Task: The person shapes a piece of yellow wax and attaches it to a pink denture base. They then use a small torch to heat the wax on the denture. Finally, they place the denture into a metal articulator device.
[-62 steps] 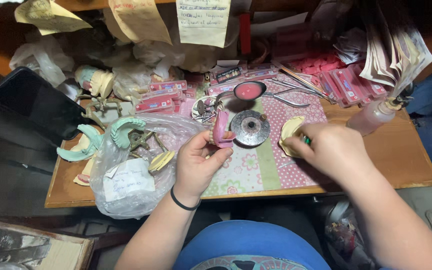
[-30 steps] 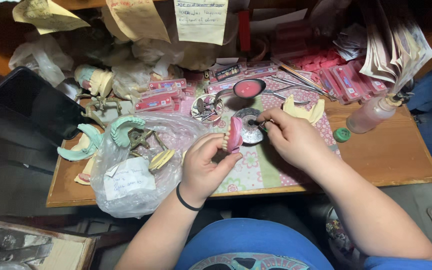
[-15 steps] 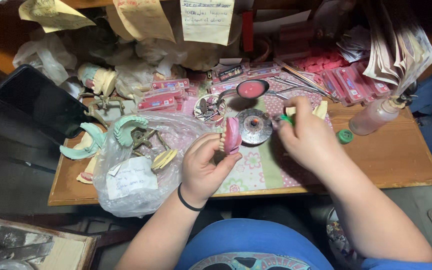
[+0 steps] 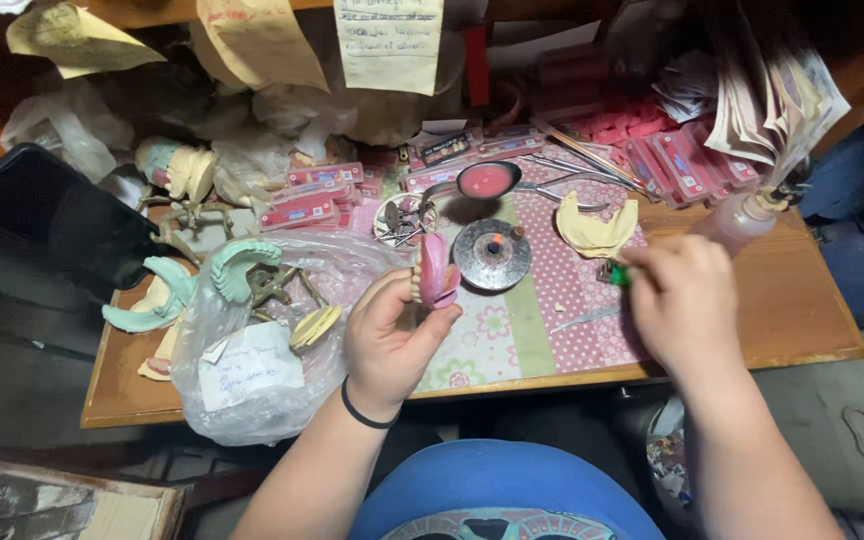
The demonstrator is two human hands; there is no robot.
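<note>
The left hand [image 4: 392, 335] grips a pink denture [image 4: 436, 270] upright over the bench [image 4: 752, 300], teeth turned leftward; the right hand [image 4: 680, 300] pinches a green tool [image 4: 617, 274] near a pale cast [image 4: 597, 228].

Head-camera view of the person's own body. Both forearms are bare, with no sleeves reaching into view. Left hand [image 4: 392, 335]: bare, no glove, no ring visible; a thin black band [image 4: 364, 412] circles the wrist. Right hand [image 4: 687, 300]: bare, with no band, watch or ring visible on the side shown. At the lower edge, a blue garment [image 4: 497, 490] covers the torso, carrying a rounded printed patch in pink, grey and dark tones
</note>
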